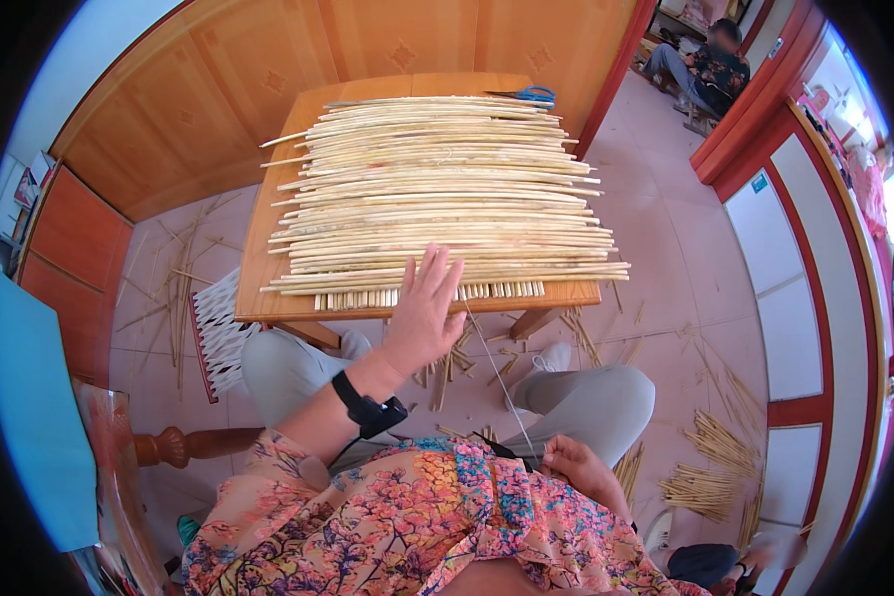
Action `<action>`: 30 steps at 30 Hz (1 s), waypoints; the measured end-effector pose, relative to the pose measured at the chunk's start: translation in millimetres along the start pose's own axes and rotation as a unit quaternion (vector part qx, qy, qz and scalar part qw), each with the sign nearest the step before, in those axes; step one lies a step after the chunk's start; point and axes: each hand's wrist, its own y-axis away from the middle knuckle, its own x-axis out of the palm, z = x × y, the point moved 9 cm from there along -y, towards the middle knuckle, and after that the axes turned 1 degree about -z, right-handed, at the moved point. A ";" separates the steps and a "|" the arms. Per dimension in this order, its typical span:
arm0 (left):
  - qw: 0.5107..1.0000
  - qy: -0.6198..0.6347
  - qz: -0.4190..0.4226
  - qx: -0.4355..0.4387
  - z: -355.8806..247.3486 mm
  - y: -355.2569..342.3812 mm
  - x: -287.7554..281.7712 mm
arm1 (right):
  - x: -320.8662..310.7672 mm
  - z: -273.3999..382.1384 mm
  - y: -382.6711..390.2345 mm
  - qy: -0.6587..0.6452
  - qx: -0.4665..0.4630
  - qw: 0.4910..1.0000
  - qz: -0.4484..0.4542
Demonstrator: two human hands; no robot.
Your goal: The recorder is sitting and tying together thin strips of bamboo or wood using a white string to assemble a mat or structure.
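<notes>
A layer of pale, peeled plant stalks (pixel 437 189) lies side by side across the small wooden table (pixel 266 233). Under its near edge shows a row of cut stalk ends (pixel 507 290). My left hand (pixel 422 318) rests with outstretched fingers on the nearest stalks, its thumb by the edge. From there a thin pale thread (pixel 491 356) runs taut down toward my lap. At its lower end my right hand (pixel 578 467) is closed, pinching the thread close to my body. Blue-handled scissors (pixel 534 95) sit at the table's far right corner.
Bundles of cut stalks (pixel 710 467) lie on the tiled floor (pixel 656 228) at right, with loose pieces under the table and at left. A white woven seat (pixel 221 333) stands left. One person (pixel 720 74) sits beyond the doorway; another person's dark-clothed leg (pixel 703 564) shows lower right.
</notes>
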 end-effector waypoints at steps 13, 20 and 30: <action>0.957 -0.178 0.172 -0.153 262.8 -238.2 4.4 | -11.2 -0.1 -0.2 -0.085 0.039 0.995 -0.025; 0.945 -0.194 0.213 -0.158 300.9 -271.5 61.3 | -8.7 -9.5 1.0 -0.184 0.126 0.974 -0.040; 0.943 -0.138 0.227 -0.199 313.5 -268.6 83.2 | -1.6 16.0 -16.0 -0.190 0.158 0.968 -0.036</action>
